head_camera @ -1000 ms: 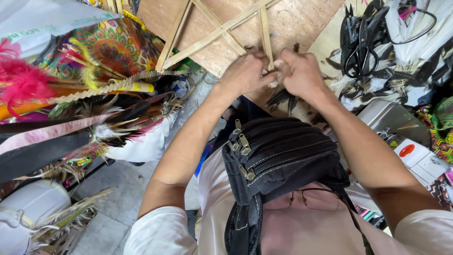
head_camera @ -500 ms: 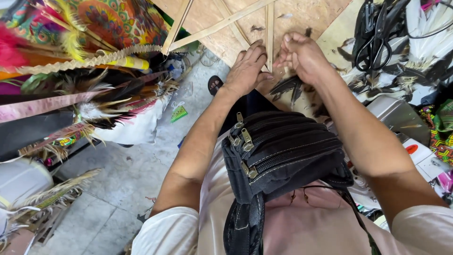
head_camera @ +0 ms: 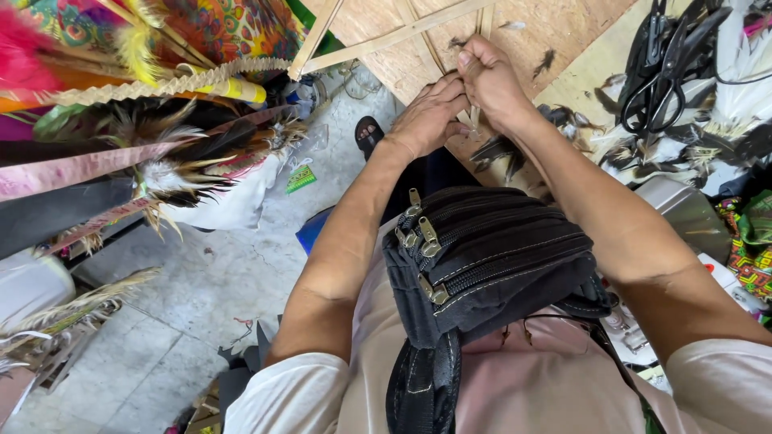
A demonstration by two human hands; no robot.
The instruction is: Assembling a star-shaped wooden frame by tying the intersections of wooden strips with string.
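From the head camera I saw both hands together at the junction of a frame of thin wooden sticks [head_camera: 402,34] lying on a chipboard panel [head_camera: 563,32]. The right hand [head_camera: 489,80] was closed around one upright stick, thumb on top, and the left hand [head_camera: 430,116] pressed in beside it, fingers curled at the same joint (whether they pinched thread or only the stick I could not tell). The sticks crossed just under the knuckles, so the work sat right inside the two grips, not beside them. I judged the job partly done: the frame was already crossed and laid out, but it carried no feathers yet, while loose dark feathers [head_camera: 494,149] lay just below the hands and scissors [head_camera: 659,72] rested well apart to the right.
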